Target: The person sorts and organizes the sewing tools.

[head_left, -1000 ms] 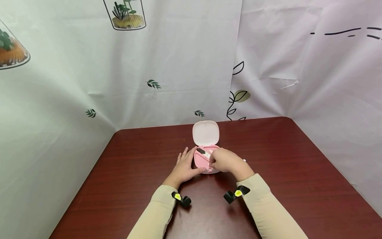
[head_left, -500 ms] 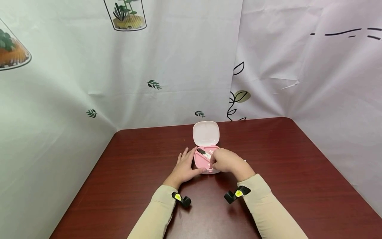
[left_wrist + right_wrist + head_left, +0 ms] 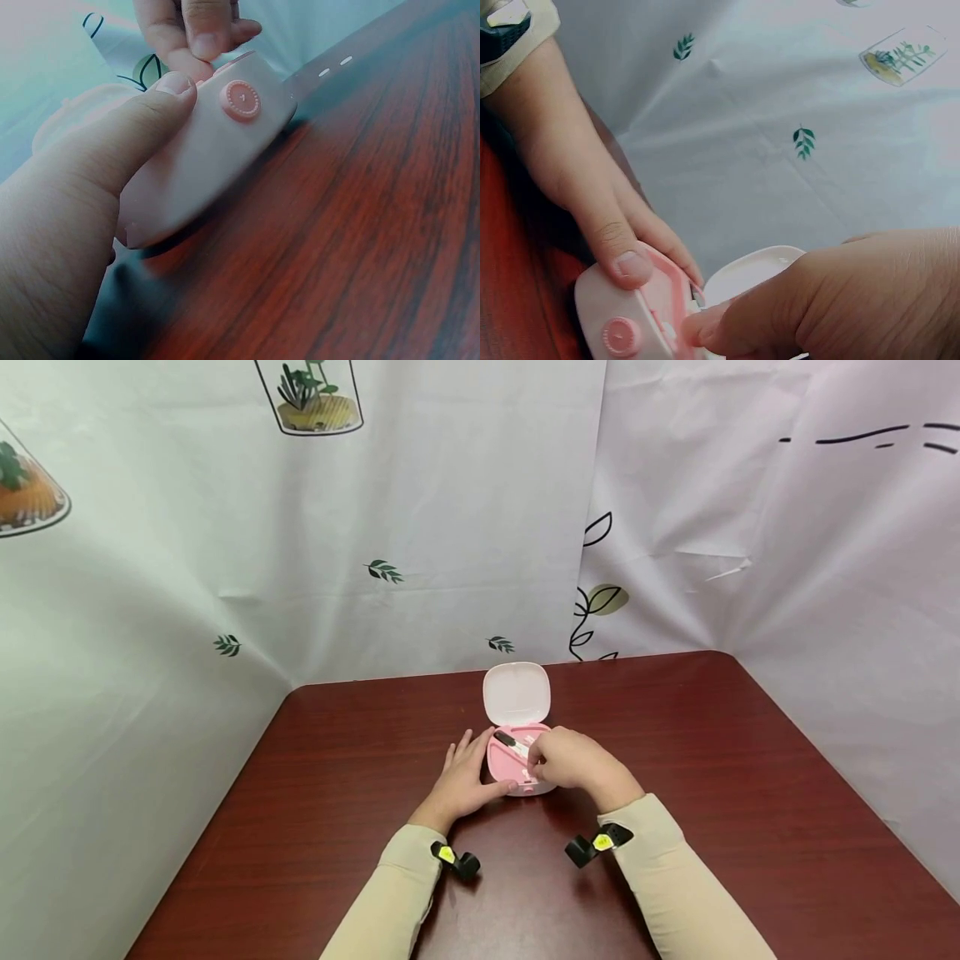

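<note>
A pink-and-white case stands on the table with its pale lid raised at the back. In its pink tray lies a slim item with a dark end and a white body, among small white pieces. My left hand holds the case at its left side, thumb over the front rim and fingers spread toward the back. My right hand reaches into the right part of the tray with curled fingers. Its fingertips are partly hidden, and whether they hold anything does not show. A round pink button sits on the case's front.
The dark red wooden table stretches around the case. Behind it and at both sides hang white printed cloths. Two small white spots show on the table beyond the case in the left wrist view.
The fingers of my right hand have shifted very slightly within the tray, and its wrist has moved a little to the right. My left hand and the case stay where they were.
</note>
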Motion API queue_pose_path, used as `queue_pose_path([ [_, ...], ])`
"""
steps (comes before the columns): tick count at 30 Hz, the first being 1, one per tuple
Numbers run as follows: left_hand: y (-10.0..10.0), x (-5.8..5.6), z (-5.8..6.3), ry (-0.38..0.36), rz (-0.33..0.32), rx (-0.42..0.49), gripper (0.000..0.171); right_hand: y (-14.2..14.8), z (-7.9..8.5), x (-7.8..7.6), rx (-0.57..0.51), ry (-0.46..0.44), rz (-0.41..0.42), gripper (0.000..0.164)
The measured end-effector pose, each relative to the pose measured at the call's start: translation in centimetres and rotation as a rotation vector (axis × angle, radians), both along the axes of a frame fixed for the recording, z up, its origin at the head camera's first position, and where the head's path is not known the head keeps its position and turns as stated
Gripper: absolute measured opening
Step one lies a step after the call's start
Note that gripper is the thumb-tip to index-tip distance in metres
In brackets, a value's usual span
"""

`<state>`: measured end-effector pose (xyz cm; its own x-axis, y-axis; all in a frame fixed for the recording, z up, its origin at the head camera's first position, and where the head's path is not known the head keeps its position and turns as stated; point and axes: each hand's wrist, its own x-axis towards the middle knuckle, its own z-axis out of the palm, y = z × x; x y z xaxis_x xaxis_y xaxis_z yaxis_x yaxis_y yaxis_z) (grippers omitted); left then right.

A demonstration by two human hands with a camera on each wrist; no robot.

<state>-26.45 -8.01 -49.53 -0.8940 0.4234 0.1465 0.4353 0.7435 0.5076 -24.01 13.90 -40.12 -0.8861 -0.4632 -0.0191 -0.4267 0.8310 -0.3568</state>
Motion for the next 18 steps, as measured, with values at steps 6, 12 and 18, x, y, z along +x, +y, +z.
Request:
queue_pose_path([
  [6, 0.0, 0.0, 0.0, -0.001, 0.002, 0.007, 0.101, -0.2, -0.3, -0.3, -0.022, 0.098, 0.001, 0.014],
  [12, -0.1, -0.1, -0.2, 0.013, -0.003, 0.029, 0.1, -0.9, -1.0, -0.4, 0.021, 0.136, 0.002, 0.019],
  [18, 0.0, 0.1, 0.1, 0.0, 0.002, 0.026, 0.102, -1.1, -1.3, -0.4, 0.06, 0.152, -0.01, 0.02],
])
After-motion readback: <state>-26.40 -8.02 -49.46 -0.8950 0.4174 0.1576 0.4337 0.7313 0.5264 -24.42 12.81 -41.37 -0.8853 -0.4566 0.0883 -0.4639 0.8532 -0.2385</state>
